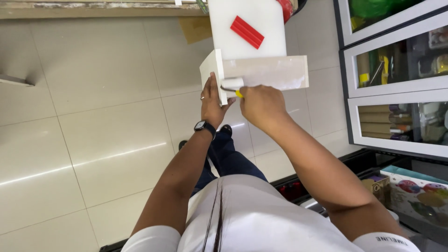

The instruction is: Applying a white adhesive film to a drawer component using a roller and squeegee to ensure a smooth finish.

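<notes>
- Your left hand (212, 100) is wrapped around the short upright white panel (213, 74), thumb on the near face, holding it square against the long panel (266, 72).
- Your right hand (261, 106) is closed on a yellow-handled screwdriver (232, 88); its tip sits at the corner where the two panels meet.
- Step in hand, as I judge it: fixing that corner joint. Next move calls for keeping the tool in line with the joint while your left hand stops the short panel tipping.
- Both panels are held up over the tiled floor (93, 140), no counter under them.
- White board (247, 28) with a red strip (247, 31) lies just beyond, touching or near the long panel's far edge; can't tell which.
- Open floor to the left; glass-door cabinet (396, 79) well to the right, boxes (410, 191) near your right elbow, so right-side room is tighter.
</notes>
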